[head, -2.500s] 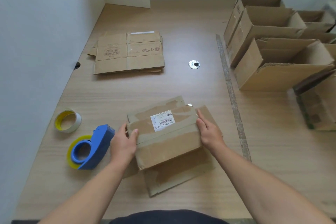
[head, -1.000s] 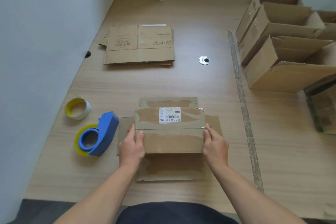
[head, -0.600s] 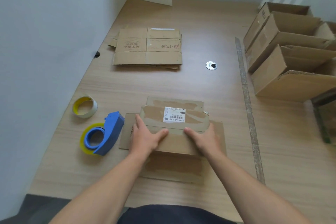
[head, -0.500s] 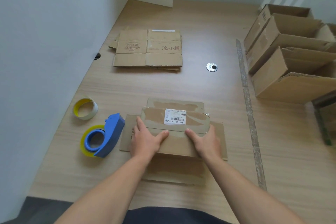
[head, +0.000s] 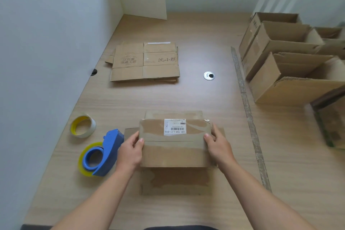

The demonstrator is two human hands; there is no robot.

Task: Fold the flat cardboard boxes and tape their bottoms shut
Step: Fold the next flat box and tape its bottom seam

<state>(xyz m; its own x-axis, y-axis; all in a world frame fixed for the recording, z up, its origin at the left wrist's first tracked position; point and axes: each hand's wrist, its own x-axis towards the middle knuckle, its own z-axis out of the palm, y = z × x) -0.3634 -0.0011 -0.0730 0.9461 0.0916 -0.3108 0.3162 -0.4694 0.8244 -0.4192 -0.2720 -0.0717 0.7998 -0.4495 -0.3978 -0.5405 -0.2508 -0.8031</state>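
Cardboard box (head: pixel 173 142) sits at the table's (head: pixel 186 95) front centre, flaps splayed flat around it. A hand clasps each short end, thumb on top: left hand (head: pixel 129 152), right hand (head: pixel 219 146). Likely light, with stiff panels and weak creases; the old tape patches look slick. Ends seem the best hold. Blue dispenser (head: pixel 104 153) lies just left.

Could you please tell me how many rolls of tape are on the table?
2. A loose roll with a yellow core lies by the wall; a second roll sits in the blue dispenser beside the left hand.
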